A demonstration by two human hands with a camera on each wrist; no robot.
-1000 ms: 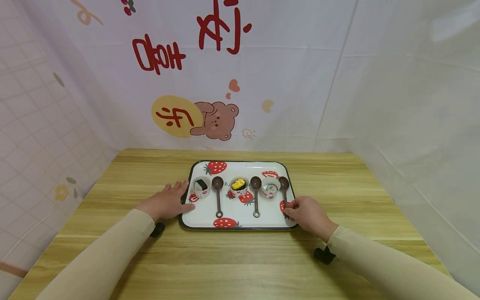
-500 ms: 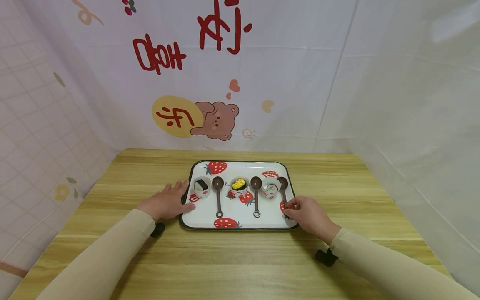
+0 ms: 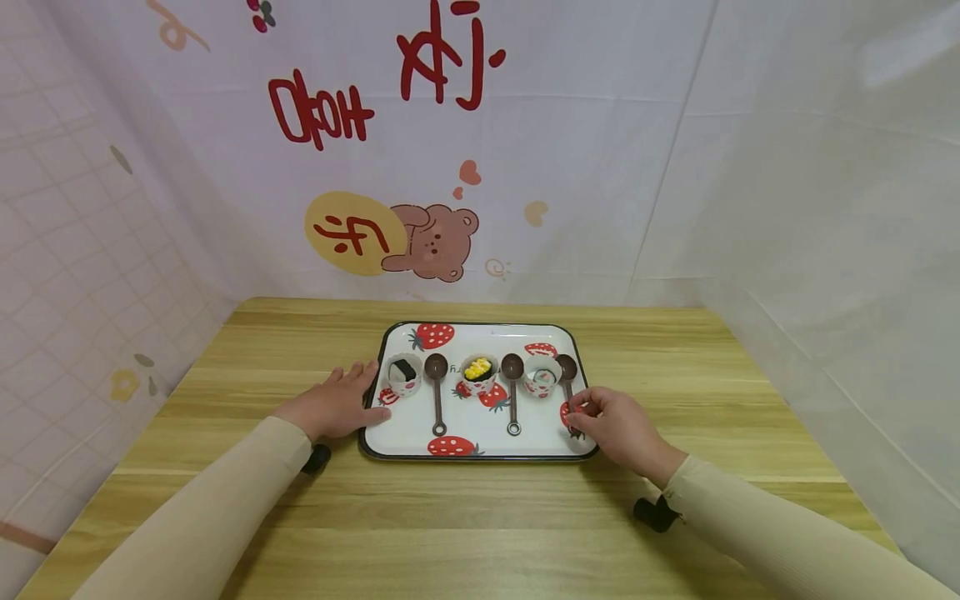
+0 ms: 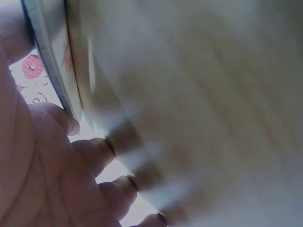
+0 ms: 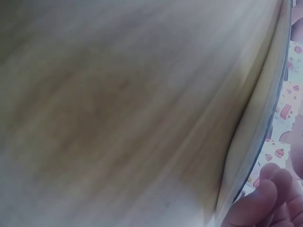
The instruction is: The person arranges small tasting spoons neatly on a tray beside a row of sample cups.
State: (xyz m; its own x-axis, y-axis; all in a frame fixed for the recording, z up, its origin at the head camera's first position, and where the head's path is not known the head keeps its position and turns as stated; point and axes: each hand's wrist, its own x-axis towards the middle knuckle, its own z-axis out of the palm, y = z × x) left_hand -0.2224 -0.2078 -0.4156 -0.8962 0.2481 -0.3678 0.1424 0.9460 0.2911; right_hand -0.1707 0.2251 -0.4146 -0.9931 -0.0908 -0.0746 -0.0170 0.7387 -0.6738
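My left hand [image 3: 330, 406] rests on the left edge of the strawberry-print tray [image 3: 480, 448], thumb over the rim and the other fingers spread straight on the outer side. At the tray's right end, my right hand [image 3: 618, 429] pinches the lower handle of a brown measuring spoon [image 3: 567, 368], its fingers covering part of that handle. Just left of this spoon is a patterned paper cup [image 3: 539, 382] with a pale sushi piece in it. Another measuring spoon [image 3: 513, 392] lies between that cup and the middle cup [image 3: 478, 386], which holds yellow-topped sushi.
A third measuring spoon [image 3: 437, 392] lies left of the middle cup. Beside it stands a paper cup [image 3: 405, 387] with a black-and-white rice ball. The tray sits on a wooden table [image 3: 480, 517], with a printed cloth [image 3: 585, 150] hanging behind and at the sides.
The right measuring spoon's bowl has shifted very slightly left toward its cup. My right hand has edged up a little at the handle. My left hand has stayed in place.
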